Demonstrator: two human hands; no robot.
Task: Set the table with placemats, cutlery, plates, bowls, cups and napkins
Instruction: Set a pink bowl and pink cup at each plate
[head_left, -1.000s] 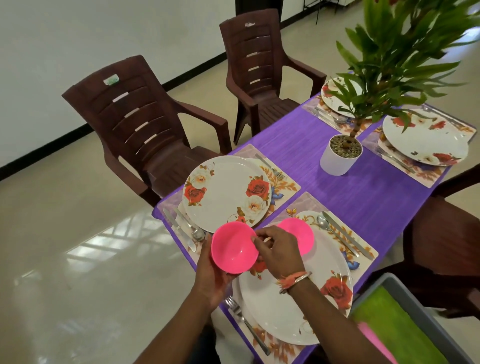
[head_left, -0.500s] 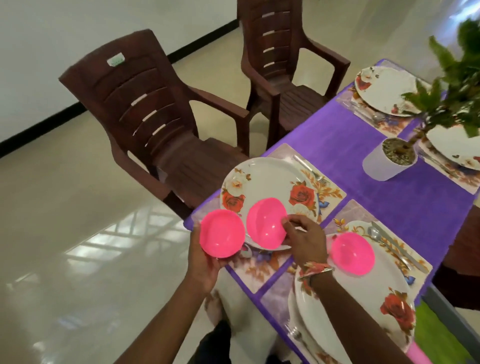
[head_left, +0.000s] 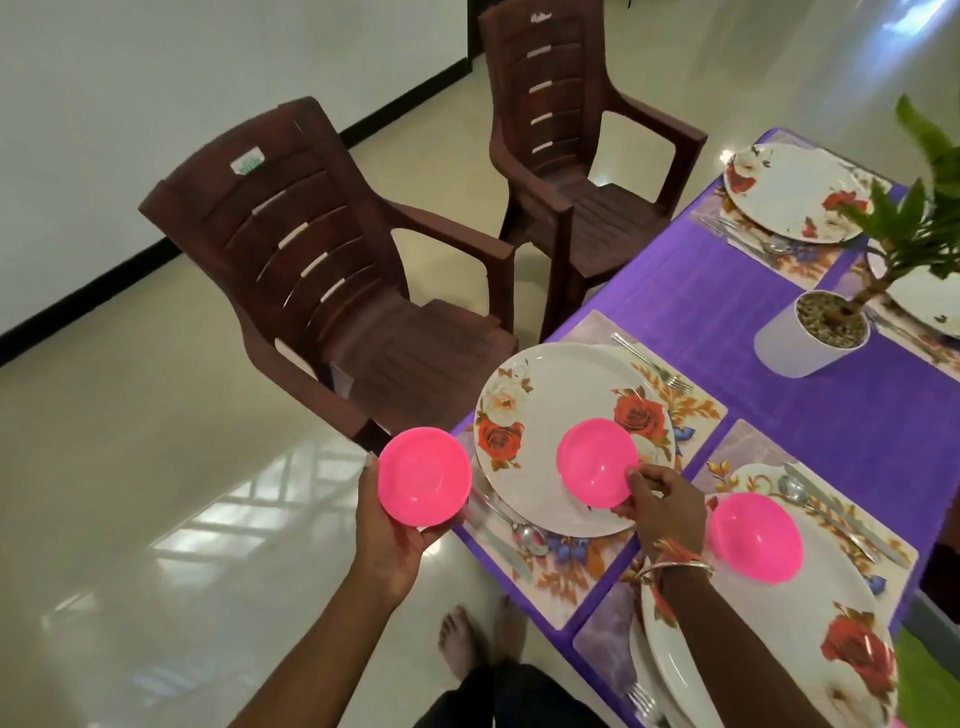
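My left hand (head_left: 387, 540) holds a pink bowl (head_left: 424, 483) from below, out over the floor beside the table's corner. My right hand (head_left: 665, 506) pinches the near rim of a second pink bowl (head_left: 596, 462), which sits on a white floral plate (head_left: 566, 421). That plate lies on a floral placemat (head_left: 691, 410) with a fork (head_left: 652, 364) on its far side and a spoon (head_left: 524, 530) and knife on its near side. A third pink bowl (head_left: 756, 538) rests on the nearest floral plate (head_left: 779, 639).
Two brown plastic chairs (head_left: 332, 291) (head_left: 582, 156) stand along the table's left side. A white potted plant (head_left: 810, 335) sits mid-table on the purple cloth (head_left: 831, 431). Two more set places (head_left: 789, 192) lie at the far end. My bare feet are below.
My right hand carried a bowl from beside the left-hand one onto the floral plate and lowered it there. The left hand with its bowl stayed beside the table corner. The camera view shifted.
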